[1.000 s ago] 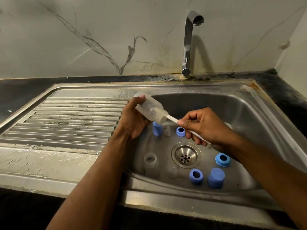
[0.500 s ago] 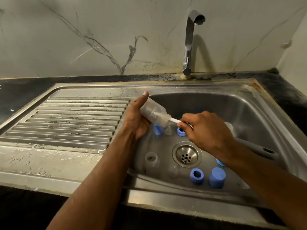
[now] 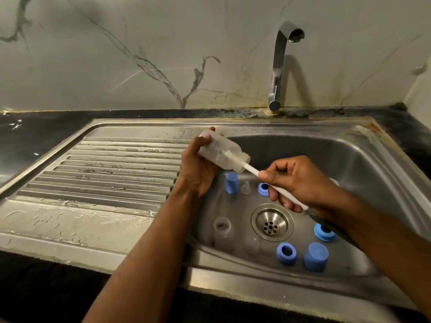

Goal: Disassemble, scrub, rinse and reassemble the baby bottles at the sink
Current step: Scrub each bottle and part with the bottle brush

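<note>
Brush (image 3: 275, 188) inside bottle (image 3: 221, 152), apparently soapy.

You are standing at a home kitchen sink, by the look of it. The stainless steel sink (image 3: 349, 145) is set into a dark worktop (image 3: 46, 134), with a ribbed draining board (image 3: 112, 169) pressed into the steel to the left of its basin. A chrome tap (image 3: 278, 66) rises behind the basin against a pale marble-veined wall (image 3: 140, 54). Rust and grime, perhaps limescale, mark the seam behind the sink. Blue bottle caps (image 3: 316, 257) and collars stand around the drain (image 3: 272, 222).
</note>
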